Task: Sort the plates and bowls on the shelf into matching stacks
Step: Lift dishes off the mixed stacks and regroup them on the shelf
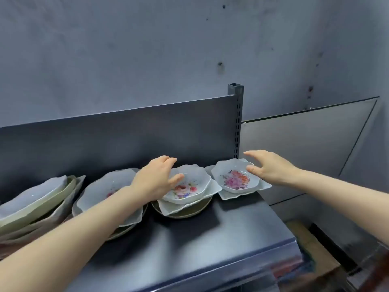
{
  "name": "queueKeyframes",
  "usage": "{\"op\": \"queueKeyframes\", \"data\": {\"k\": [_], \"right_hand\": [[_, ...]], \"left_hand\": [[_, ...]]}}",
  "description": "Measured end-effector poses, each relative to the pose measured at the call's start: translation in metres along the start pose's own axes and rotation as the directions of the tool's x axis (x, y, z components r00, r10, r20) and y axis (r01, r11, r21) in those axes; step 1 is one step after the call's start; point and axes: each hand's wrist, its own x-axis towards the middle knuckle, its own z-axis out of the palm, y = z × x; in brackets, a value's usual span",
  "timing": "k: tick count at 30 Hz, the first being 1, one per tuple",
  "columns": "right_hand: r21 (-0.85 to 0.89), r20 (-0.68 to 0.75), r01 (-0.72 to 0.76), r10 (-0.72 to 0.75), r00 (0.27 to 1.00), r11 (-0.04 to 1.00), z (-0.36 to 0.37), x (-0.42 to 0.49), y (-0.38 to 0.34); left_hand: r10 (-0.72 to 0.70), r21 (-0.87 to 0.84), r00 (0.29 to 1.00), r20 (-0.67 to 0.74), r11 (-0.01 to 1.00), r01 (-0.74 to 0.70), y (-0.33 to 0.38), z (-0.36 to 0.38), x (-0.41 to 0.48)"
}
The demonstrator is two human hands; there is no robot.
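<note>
Glossy scalloped floral bowls [187,186] sit on wavy-edged plates [212,189], matte dark shelf [242,224].

Two bare forearms are seen, uncovered from the lower frame edges to the wrists; no sleeve, cuff or glove is worn on the visible parts. The left hand [156,179] and the right hand [271,168] are bare, with no ring, watch, bracelet or band visible. The fingernails are too blurred to be made out. Nothing more of the body is shown.
</note>
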Motion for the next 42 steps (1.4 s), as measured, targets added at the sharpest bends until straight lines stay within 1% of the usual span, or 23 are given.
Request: {"op": "queueKeyframes", "data": {"k": [4, 6, 10, 14, 16, 22, 27, 30, 34, 35, 37, 40, 42], "right_hand": [[-0.042, 0.109, 0.028, -0.023, 0.994, 0.999, 0.011, 0.021, 0.023], [-0.048, 0.135, 0.04, -0.033, 0.99, 0.998, 0.018, 0.035, 0.031], [-0.095, 0.143, 0.073, -0.059, 0.988, 0.993, 0.032, 0.061, 0.044], [-0.188, 0.148, 0.064, -0.036, 0.988, 0.98, 0.05, 0.082, 0.051], [-0.239, 0.115, 0.055, -0.028, 0.993, 0.97, 0.059, 0.09, 0.052], [-0.366, -0.053, -0.009, -0.012, 0.999, 0.93, 0.069, 0.106, 0.046], [-0.439, -0.054, -0.076, 0.059, 0.997, 0.895, 0.069, 0.113, 0.046], [-0.418, -0.052, -0.137, 0.127, 0.991, 0.898, 0.071, 0.115, 0.045], [-0.235, -0.039, -0.212, 0.208, 0.977, 0.949, 0.062, 0.118, 0.044], [-0.201, -0.046, -0.207, 0.202, 0.978, 0.958, 0.054, 0.118, 0.042], [-0.194, -0.09, -0.178, 0.163, 0.983, 0.965, 0.033, 0.119, 0.037], [-0.238, -0.211, -0.121, 0.07, 0.975, 0.964, -0.005, 0.118, 0.021], [-0.205, -0.285, -0.1, 0.039, 0.958, 0.974, -0.028, 0.117, 0.008]], "left_hand": [[-0.104, 0.016, 0.994, 0.042, 0.995, 0.103, 0.009, 0.011, 0.012], [-0.15, 0.013, 0.987, 0.053, 0.989, 0.149, 0.014, 0.017, 0.016], [-0.205, 0.032, 0.976, 0.07, 0.979, 0.203, 0.02, 0.024, 0.015], [-0.239, 0.048, 0.966, 0.097, 0.971, 0.235, 0.019, 0.027, 0.01], [-0.246, 0.051, 0.965, 0.095, 0.969, 0.242, 0.017, 0.025, 0.008], [-0.259, 0.025, 0.965, 0.043, 0.966, 0.258, 0.002, 0.013, 0.002], [-0.252, -0.015, 0.968, -0.009, 0.968, 0.252, -0.012, 0.008, -0.008], [-0.23, -0.015, 0.973, -0.021, 0.973, 0.23, -0.022, 0.003, -0.014], [-0.206, -0.015, 0.977, -0.055, 0.978, 0.206, -0.039, -0.007, -0.019], [-0.201, -0.011, 0.978, -0.063, 0.98, 0.201, -0.043, -0.01, -0.02], [-0.188, 0.011, 0.98, -0.07, 0.982, 0.189, -0.05, -0.017, -0.021], [-0.176, 0.046, 0.983, -0.05, 0.983, 0.179, -0.06, -0.028, -0.021], [-0.173, 0.054, 0.984, -0.043, 0.983, 0.175, -0.069, -0.035, -0.021]]}}
